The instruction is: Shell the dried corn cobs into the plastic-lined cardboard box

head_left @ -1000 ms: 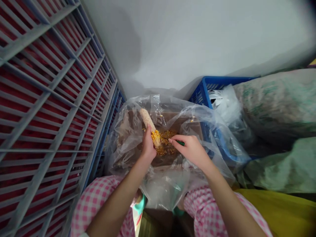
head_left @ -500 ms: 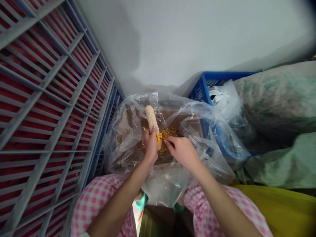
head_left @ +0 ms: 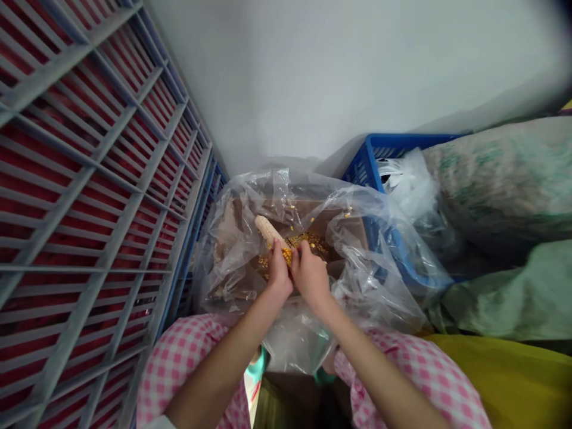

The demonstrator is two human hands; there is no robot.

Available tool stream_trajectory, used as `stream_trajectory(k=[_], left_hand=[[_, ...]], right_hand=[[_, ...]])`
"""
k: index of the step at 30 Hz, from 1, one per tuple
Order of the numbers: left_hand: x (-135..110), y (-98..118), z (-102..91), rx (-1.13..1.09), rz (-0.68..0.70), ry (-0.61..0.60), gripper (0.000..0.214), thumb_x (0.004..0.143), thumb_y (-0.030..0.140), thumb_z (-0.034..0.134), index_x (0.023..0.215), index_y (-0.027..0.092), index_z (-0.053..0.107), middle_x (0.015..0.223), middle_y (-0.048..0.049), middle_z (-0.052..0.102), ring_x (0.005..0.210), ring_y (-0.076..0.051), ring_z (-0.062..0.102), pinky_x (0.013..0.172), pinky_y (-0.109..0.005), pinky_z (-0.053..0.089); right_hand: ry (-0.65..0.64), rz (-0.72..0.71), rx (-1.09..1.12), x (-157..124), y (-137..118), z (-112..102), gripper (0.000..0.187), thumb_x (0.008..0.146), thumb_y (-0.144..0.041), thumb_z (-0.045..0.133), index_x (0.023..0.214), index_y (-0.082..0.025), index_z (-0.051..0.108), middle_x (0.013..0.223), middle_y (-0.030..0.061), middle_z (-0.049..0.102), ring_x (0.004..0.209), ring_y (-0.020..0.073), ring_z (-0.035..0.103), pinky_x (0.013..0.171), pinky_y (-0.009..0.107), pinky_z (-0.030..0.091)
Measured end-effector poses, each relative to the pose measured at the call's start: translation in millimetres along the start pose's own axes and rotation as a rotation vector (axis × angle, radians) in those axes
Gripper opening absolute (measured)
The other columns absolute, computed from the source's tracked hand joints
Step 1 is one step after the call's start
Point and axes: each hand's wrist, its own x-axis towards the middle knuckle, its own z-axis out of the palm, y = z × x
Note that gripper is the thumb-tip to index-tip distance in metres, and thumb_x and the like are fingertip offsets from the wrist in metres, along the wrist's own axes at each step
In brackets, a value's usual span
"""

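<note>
A corn cob (head_left: 267, 230) slants over a cardboard box (head_left: 353, 232) lined with a clear plastic bag (head_left: 232, 268). Its upper part is pale and stripped, while yellow kernels show near my hands. My left hand (head_left: 277, 271) is wrapped round the cob's middle. Bent fingers of my right hand (head_left: 311, 275) close on its lower end, right beside the left; that end is hidden by the hands. Whether a small tool is also in the right hand cannot be made out. Loose corn kernels (head_left: 308, 239) lie in the bag below.
Tall slatted crates (head_left: 102, 179) with red contents stand close on the left. A blue basket (head_left: 373, 161) with white plastic bags (head_left: 411, 185) is at right, by a large stuffed sack (head_left: 504, 173). A yellow cloth or sack (head_left: 513, 375) lies at lower right. A pale wall (head_left: 313, 77) rises behind.
My right hand has moved left from a thin dark object pinched near the cob to its lower end. The cob has tilted further left and sits lower.
</note>
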Motion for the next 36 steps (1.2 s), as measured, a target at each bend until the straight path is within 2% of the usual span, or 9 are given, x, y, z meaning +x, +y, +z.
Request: stream_trajectory(k=[2,4,7,11,17,24,30,36], left_hand=[[-3.0,5.4,3.7,-0.078,-0.006,-0.026,0.026,0.084,0.042,0.045,0.089,0.018,0.055,0.077,-0.0018,0.062,0.071,-0.012,0.061,0.064,-0.022,0.047],[-5.5,14.7,7.7,-0.102,0.053,-0.074,0.023,0.082,0.039,0.051,0.091,0.019,0.055,0.078,-0.0011,0.063,0.071,-0.011,0.062,0.064,-0.021,0.048],[-7.6,28.4,11.1,-0.046,0.092,-0.136,0.020,0.076,0.035,0.060,0.086,0.019,0.052,0.071,0.0016,0.059,0.064,-0.009,0.060,0.061,-0.020,0.048],[-7.0,35.6,10.4,0.014,0.090,-0.147,0.023,0.073,0.033,0.063,0.083,0.020,0.047,0.069,0.0037,0.054,0.055,-0.008,0.058,0.055,-0.021,0.049],[-5.9,33.9,8.8,0.065,0.102,-0.132,0.028,0.073,0.040,0.061,0.084,0.019,0.046,0.068,0.0030,0.052,0.052,-0.008,0.056,0.049,-0.019,0.046],[-8.5,32.9,10.4,0.100,0.095,-0.141,0.022,0.075,0.036,0.059,0.083,0.020,0.046,0.068,0.0030,0.052,0.049,-0.008,0.053,0.046,-0.019,0.043],[-9.6,33.7,11.1,0.157,0.116,-0.132,0.023,0.075,0.038,0.058,0.084,0.020,0.047,0.067,0.0028,0.050,0.048,-0.008,0.051,0.043,-0.019,0.040],[-10.1,24.0,7.4,0.242,0.194,-0.114,0.032,0.070,0.044,0.063,0.084,0.020,0.047,0.070,0.0025,0.052,0.052,-0.008,0.051,0.048,-0.019,0.041]], right_hand=[[0.047,-0.020,0.110,7.2,9.2,-11.7,0.025,0.091,-0.031,0.036,0.091,-0.017,0.056,0.073,0.0054,0.065,0.065,0.0165,0.061,0.055,0.022,0.032],[0.088,-0.090,0.222,13.4,20.3,-27.6,0.025,0.090,-0.032,0.037,0.088,-0.018,0.057,0.074,0.0034,0.065,0.064,0.0149,0.058,0.057,0.021,0.033],[0.002,-0.246,0.316,18.0,34.3,-52.7,0.024,0.086,-0.036,0.043,0.076,-0.020,0.058,0.065,-0.0018,0.060,0.056,0.0110,0.051,0.055,0.020,0.031],[-0.105,-0.319,0.262,17.0,40.3,-70.6,0.021,0.082,-0.033,0.049,0.068,-0.020,0.058,0.059,-0.0042,0.054,0.052,0.0094,0.044,0.052,0.020,0.028],[-0.131,-0.349,0.215,14.4,36.7,-68.0,0.019,0.082,-0.030,0.047,0.069,-0.021,0.058,0.057,-0.0038,0.050,0.052,0.0095,0.039,0.054,0.020,0.027],[-0.139,-0.352,0.246,14.0,37.5,-71.2,0.021,0.082,-0.031,0.047,0.067,-0.020,0.057,0.056,-0.0034,0.047,0.051,0.0099,0.037,0.052,0.021,0.025],[-0.126,-0.353,0.223,13.2,36.9,-72.4,0.021,0.082,-0.031,0.047,0.067,-0.021,0.056,0.055,-0.0035,0.049,0.051,0.0101,0.039,0.052,0.021,0.025],[-0.116,-0.376,0.077,11.5,35.9,-70.7,0.020,0.083,-0.028,0.046,0.069,-0.021,0.058,0.057,-0.0017,0.055,0.050,0.0112,0.046,0.052,0.022,0.026]])
